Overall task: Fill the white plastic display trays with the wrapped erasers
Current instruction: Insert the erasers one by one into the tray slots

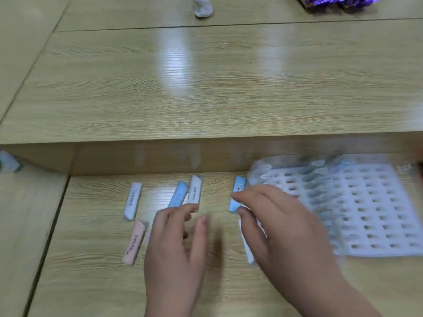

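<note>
Step in hand: pick-up of a loose eraser for loading. The tray is part filled only, so I judge the task well short of done.

Right hand point(283, 227): forefinger point(249, 195) and thumb point(246, 213) are drawn close together, with the near end of a blue eraser point(238, 191) between them. I read this as a pinch, though motion blur stops me confirming firm contact. The other fingers are hidden behind the hand. A white-wrapped eraser point(248, 250) lies partly under the palm, just below the thumb; I cannot tell whether it is held.

Left hand point(176, 243): fingers loosely bent and a little spread, holding nothing. The forefinger tip point(192, 208) sits at the near end of an upright-lying white eraser point(195, 191); touching or just short, I cannot say. A second blue eraser point(178, 194) lies just beyond these fingertips. A long white eraser point(132, 201) and a pink eraser point(134, 242) lie to their outer side.

The white display tray point(377, 202) lies immediately beyond the right knuckles. Its filled rows point(315, 191) are nearest the hand, with empty slots further out.

Next move, in my judgement: secure the pinch, lift, turn the eraser on end and seat it in the nearest empty slot without disturbing filled neighbours.
</note>
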A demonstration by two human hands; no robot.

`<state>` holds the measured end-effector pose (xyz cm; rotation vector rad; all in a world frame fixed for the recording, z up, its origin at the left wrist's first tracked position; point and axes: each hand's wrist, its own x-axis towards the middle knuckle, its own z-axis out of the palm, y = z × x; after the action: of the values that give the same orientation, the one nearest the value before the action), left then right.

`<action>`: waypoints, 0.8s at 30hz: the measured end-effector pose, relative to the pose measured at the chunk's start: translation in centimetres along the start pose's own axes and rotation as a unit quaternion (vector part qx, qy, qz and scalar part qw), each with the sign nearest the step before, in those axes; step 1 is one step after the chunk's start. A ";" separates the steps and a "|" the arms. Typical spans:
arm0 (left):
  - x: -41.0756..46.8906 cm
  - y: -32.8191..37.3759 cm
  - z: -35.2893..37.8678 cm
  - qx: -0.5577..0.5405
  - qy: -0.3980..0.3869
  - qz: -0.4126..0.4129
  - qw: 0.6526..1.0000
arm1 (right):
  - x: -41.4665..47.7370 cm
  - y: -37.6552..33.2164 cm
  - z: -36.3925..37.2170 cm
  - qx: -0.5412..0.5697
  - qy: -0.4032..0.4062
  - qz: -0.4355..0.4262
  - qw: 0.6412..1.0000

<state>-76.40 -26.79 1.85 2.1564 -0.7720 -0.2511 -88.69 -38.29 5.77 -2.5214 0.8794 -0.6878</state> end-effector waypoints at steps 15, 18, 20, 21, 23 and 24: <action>6.3 -3.6 -1.2 0.213 -0.107 -0.043 0.970 | 3.1 -2.6 7.7 -0.249 -0.200 0.244 0.916; 6.2 -4.2 -1.6 0.167 -0.104 -0.057 0.979 | 2.9 -3.0 8.1 -0.205 -0.183 0.208 0.939; 6.2 -4.5 -2.1 0.135 -0.097 -0.064 0.984 | 2.7 -3.2 8.4 -0.142 -0.159 0.187 0.959; 6.2 -4.7 -2.3 0.115 -0.091 -0.070 0.987 | 2.5 -3.1 8.6 -0.111 -0.143 0.171 0.968; 6.1 -5.2 -2.7 0.067 -0.080 -0.085 0.991 | 2.0 -2.9 9.0 -0.046 -0.134 0.157 0.977; 6.1 -5.4 -2.9 0.041 -0.077 -0.096 0.992 | 1.8 -2.8 9.0 -0.011 -0.138 0.162 0.977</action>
<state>-68.00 -26.03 0.15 2.3126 -0.6691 -0.4979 -81.09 -35.71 0.46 -2.3365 1.1576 -0.2189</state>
